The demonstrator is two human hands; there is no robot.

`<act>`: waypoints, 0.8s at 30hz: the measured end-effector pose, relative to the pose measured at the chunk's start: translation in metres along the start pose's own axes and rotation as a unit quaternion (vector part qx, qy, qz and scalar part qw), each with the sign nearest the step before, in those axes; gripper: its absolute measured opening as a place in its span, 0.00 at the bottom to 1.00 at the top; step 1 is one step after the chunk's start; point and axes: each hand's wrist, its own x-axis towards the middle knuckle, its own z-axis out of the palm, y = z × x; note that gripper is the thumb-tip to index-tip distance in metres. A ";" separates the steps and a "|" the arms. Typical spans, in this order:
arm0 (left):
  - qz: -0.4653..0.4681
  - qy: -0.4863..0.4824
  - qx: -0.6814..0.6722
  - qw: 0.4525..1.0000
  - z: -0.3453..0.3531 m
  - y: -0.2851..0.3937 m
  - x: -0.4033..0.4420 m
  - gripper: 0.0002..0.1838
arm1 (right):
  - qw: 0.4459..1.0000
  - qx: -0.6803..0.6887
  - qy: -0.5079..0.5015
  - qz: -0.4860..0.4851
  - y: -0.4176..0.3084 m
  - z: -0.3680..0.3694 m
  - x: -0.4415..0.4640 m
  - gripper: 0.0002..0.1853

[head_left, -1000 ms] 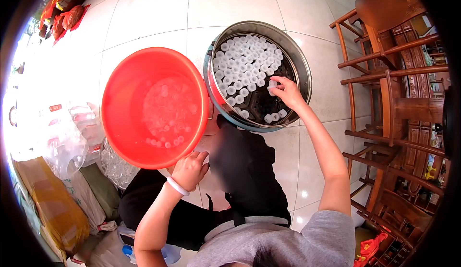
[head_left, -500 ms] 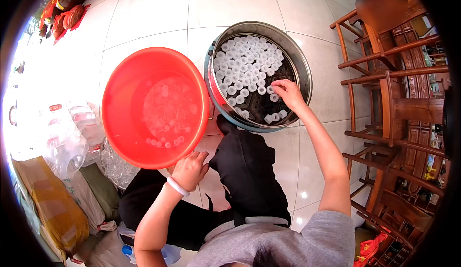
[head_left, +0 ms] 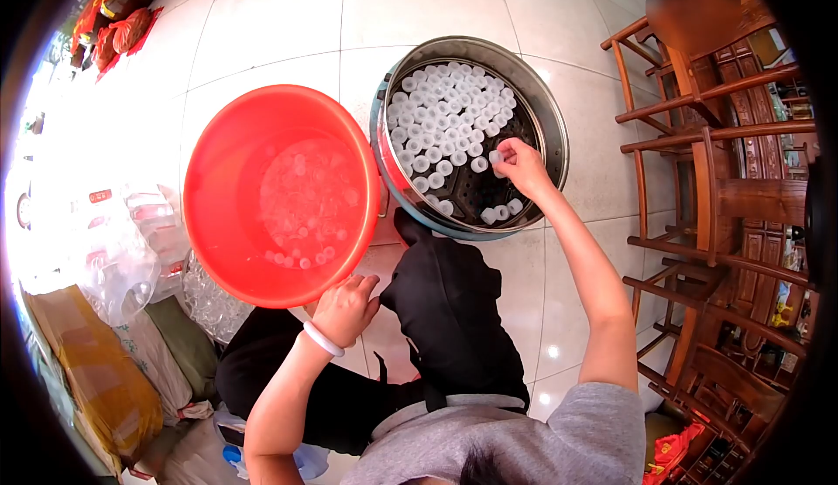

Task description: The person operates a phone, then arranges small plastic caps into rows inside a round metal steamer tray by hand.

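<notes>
My right hand (head_left: 521, 167) is over the right side of a round metal steamer tray (head_left: 553, 118), its thumb and fingers pinching a small white cup (head_left: 496, 158). Many white cups (head_left: 445, 105) stand close together on the tray's dark perforated base, and several more (head_left: 500, 213) lie near its lower rim. My left hand (head_left: 346, 305), with a white bangle at the wrist, is closed at the lower rim of a big red basin (head_left: 214, 249). Inside the basin are water and several whitish cups (head_left: 301, 254).
Wooden chairs (head_left: 681, 136) line the right side. Clear plastic bags (head_left: 118, 258) and a taped cardboard box (head_left: 96, 354) lie at the left. Dark jars with red wrapping (head_left: 131, 31) stand at the upper left. My black-trousered knee (head_left: 445, 293) is just below the tray.
One white cup now stands upright at the lower edge of the group, left of my right fingers. My right hand has shifted slightly within the tray. My left hand stays at the basin rim.
</notes>
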 end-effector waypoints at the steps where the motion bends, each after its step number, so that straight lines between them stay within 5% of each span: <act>1: 0.001 0.000 0.000 1.000 0.000 0.000 0.000 0.13 | 0.999 0.035 0.018 0.001 0.001 0.000 0.001 0.17; 7: 0.002 0.000 0.001 1.000 0.000 0.001 0.001 0.13 | 0.979 0.193 -0.043 0.054 -0.006 -0.010 0.004 0.18; 24: -0.021 -0.021 -0.017 0.999 -0.005 0.005 0.003 0.15 | 0.990 0.025 0.032 0.132 0.006 -0.012 0.022 0.11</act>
